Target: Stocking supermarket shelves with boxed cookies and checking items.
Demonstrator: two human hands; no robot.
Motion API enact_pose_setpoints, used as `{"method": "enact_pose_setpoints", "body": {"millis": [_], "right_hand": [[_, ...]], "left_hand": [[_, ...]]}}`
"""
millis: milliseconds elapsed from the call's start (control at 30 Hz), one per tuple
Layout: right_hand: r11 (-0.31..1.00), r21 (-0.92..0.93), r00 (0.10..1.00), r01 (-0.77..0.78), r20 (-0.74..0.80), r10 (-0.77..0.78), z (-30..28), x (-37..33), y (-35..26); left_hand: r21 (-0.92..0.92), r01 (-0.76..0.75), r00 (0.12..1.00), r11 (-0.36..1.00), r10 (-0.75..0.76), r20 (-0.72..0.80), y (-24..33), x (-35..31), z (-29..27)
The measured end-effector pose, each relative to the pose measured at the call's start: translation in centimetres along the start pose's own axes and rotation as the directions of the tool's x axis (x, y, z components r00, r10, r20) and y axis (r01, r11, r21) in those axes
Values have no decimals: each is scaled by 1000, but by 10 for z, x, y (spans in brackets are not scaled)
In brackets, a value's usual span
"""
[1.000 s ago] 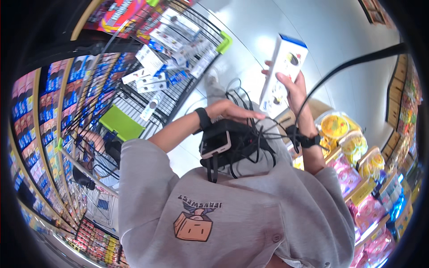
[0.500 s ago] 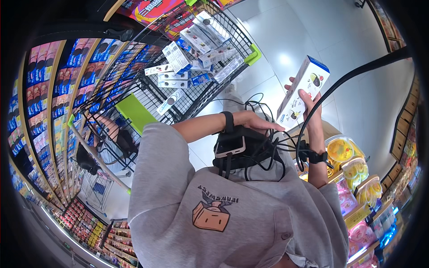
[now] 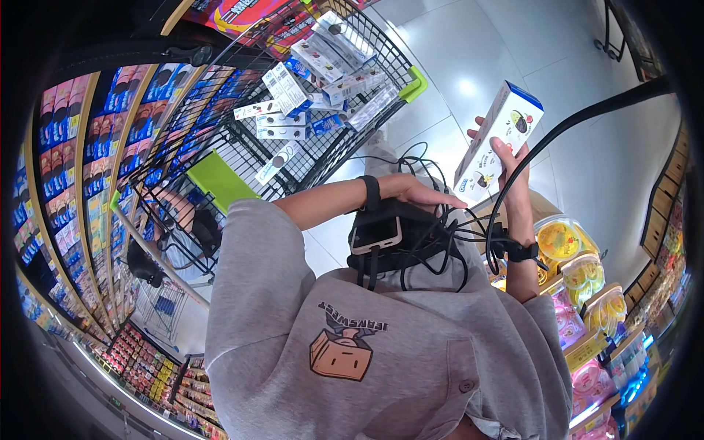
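Observation:
A long white cookie box (image 3: 493, 150) with a blue end is in my right hand (image 3: 510, 158), thumb across its printed face and fingertips showing at the far edge. It is held tilted out to the right, over the floor. My left hand (image 3: 419, 191) lies flat with fingers stretched toward the box's lower end; whether the fingertips touch it I cannot tell. Below that hand are a black pouch (image 3: 411, 258) with a phone-like device (image 3: 376, 236) on it and loose black cables (image 3: 455, 231). Several similar boxes and blue packs (image 3: 284, 89) lie in the shopping cart (image 3: 334, 155).
At left, shelves (image 3: 64, 158) hold packaged snacks; another person (image 3: 180, 227) is beside the cart. A display (image 3: 568, 242) of yellow and pink tubs stands at right, near my right forearm. A thick black cable (image 3: 579, 117) arcs past my right hand. Pale floor tiles (image 3: 455, 44) lie ahead.
The cookie box has turned slightly in my right hand, showing its printed face a little more squarely. My left hand stays almost in place. The view has shifted a little.

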State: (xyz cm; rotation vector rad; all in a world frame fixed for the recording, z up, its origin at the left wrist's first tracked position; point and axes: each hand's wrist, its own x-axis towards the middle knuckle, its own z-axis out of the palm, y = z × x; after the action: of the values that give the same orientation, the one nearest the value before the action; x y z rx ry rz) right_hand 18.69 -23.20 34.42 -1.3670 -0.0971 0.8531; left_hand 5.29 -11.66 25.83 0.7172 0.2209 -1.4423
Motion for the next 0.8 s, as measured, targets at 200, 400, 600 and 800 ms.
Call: {"method": "enact_pose_setpoints", "body": {"millis": [200,400,600,800], "right_hand": [[995,-96,1000,-14,-24,11,-3,7,-1],[993,-103,997,-57,-49,52,4,25,0],[998,60,999,-7,-39,10,0,36,-8],[985,168,997,-45,-54,55,21,50,-9]], "left_hand": [[54,99,989,994,-104,104,2,6,-16],[475,20,968,880,102,-228,13,-40,-27],[678,-49,874,734,360,-326,14,-147,-77],[221,-617,274,756,469,-840,-45,-203,-183]]}}
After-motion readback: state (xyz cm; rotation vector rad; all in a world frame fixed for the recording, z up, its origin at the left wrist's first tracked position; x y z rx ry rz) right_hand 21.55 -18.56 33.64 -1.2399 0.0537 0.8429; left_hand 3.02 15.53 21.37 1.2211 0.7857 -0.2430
